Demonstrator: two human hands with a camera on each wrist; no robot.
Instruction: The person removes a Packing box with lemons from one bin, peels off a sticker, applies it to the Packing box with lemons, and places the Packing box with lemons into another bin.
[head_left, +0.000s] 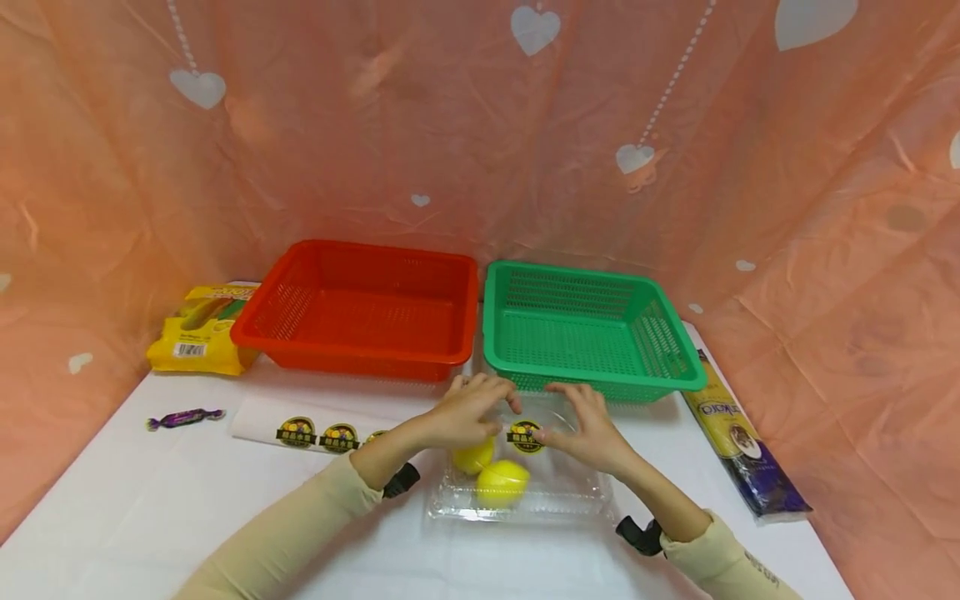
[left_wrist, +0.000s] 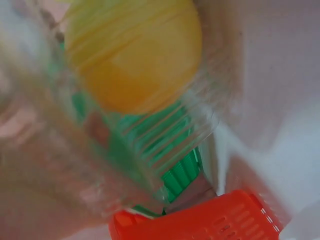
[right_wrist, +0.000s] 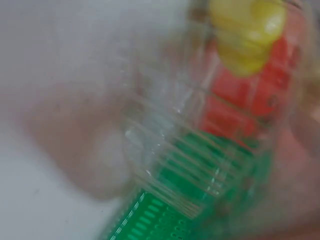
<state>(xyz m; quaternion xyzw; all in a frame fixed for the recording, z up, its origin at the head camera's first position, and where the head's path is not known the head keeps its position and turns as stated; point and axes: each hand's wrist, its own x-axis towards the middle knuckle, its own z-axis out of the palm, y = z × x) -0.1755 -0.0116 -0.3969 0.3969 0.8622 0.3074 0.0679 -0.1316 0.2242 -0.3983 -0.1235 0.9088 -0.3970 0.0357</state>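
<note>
A clear plastic box [head_left: 558, 493], its lid over it and a black round label [head_left: 524, 436] on top, lies at the front middle. Inside it are a lemon [head_left: 502, 483] and a second lemon [head_left: 473, 456], at the left. My left hand [head_left: 468, 412] rests on the lid's back left part, thumb near the upper lemon. My right hand [head_left: 592, 433] lies over the right side, thumb at the label, other fingers stretched to the back edge. Both wrist views are blurred; box wall [left_wrist: 165, 135] and lemon [right_wrist: 245, 35] show through there.
Behind stand a red basket [head_left: 352, 362] and a green basket [head_left: 592, 379]. A white strip with round labels [head_left: 258, 417] lies left of the box, with a purple wrapped candy [head_left: 186, 418] beyond. A yellow packet [head_left: 198, 337] is far left, a purple-gold packet [head_left: 738, 433] right.
</note>
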